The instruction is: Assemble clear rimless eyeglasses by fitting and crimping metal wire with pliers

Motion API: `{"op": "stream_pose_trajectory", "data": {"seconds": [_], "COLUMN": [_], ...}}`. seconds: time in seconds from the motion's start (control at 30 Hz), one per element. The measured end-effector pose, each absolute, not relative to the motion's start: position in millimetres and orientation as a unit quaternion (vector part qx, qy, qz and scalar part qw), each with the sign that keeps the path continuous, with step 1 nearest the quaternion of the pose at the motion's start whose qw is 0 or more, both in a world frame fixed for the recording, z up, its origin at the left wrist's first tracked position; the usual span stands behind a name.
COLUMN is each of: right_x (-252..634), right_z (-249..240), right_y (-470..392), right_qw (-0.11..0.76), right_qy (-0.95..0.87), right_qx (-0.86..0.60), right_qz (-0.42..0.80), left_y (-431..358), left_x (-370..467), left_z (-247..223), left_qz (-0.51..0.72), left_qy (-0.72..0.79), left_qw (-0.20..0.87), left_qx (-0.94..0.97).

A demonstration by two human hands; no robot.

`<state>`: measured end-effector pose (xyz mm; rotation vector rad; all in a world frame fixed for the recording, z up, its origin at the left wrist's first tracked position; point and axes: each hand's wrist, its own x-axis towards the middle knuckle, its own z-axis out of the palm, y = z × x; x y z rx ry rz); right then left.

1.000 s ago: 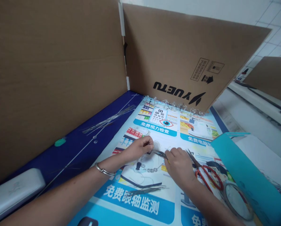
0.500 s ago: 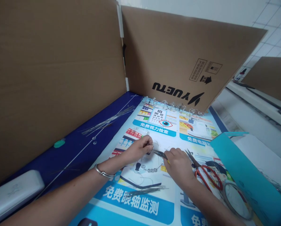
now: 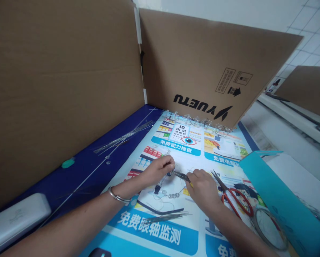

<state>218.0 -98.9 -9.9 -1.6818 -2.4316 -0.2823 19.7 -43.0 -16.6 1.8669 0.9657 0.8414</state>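
Note:
My left hand (image 3: 158, 169), with a silver bangle at its wrist, is closed in a pinch on a thin beaded wire, whose gripped end is mostly hidden by the fingers. Clear beads (image 3: 173, 195) on that wire lie below the hand. My right hand (image 3: 203, 187) is wrapped round the handles of a pair of pliers (image 3: 181, 175). The metal jaws point left and reach the wire just beside my left fingertips. Loose thin wires (image 3: 167, 216) lie in a bundle nearer to me on the printed mat (image 3: 154, 228).
Red-handled scissors (image 3: 236, 200) and a roll of tape (image 3: 270, 228) lie to the right, beside a teal folder-like box (image 3: 280, 200). Clear beaded pieces (image 3: 200, 120) line the cardboard wall (image 3: 203, 64). More wires (image 3: 124, 137) and a white case (image 3: 18, 221) are at left.
The pliers' jaws have shifted slightly left and down toward my left fingertips. Both hands otherwise stay nearly where they were, still gripping.

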Motion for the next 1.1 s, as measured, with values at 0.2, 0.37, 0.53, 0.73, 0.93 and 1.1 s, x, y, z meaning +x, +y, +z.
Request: {"op": "stream_pose_trajectory", "data": {"seconds": [0.2, 0.37, 0.53, 0.73, 0.93, 1.1], "right_x": [219.3, 220.4, 220.1, 219.8, 220.2, 220.4], "right_z": [-12.0, -11.9, -12.5, -14.8, -15.4, -15.2], "right_y": [-97.8, -97.7, -97.6, -97.7, -97.5, -97.2], "right_qw": [0.088, 0.088, 0.095, 0.093, 0.094, 0.093], "right_qy": [-0.814, -0.815, -0.814, -0.815, -0.815, -0.818], "right_qx": [-0.567, -0.567, -0.567, -0.567, -0.567, -0.563], "right_qz": [-0.087, -0.08, -0.081, -0.073, -0.07, -0.07], "left_y": [-42.6, -44.4, -45.1, -45.2, -45.6, -45.9], "left_x": [20.3, 19.9, 19.9, 19.7, 19.9, 19.6], "left_z": [-14.6, -12.7, -12.9, -14.8, -14.7, -15.2], "left_qz": [0.352, 0.341, 0.345, 0.338, 0.341, 0.34], "left_qy": [0.367, 0.356, 0.349, 0.343, 0.349, 0.343], "left_qw": [0.388, 0.384, 0.355, 0.355, 0.339, 0.328], "left_qx": [0.768, 0.781, 0.796, 0.801, 0.805, 0.812]}}
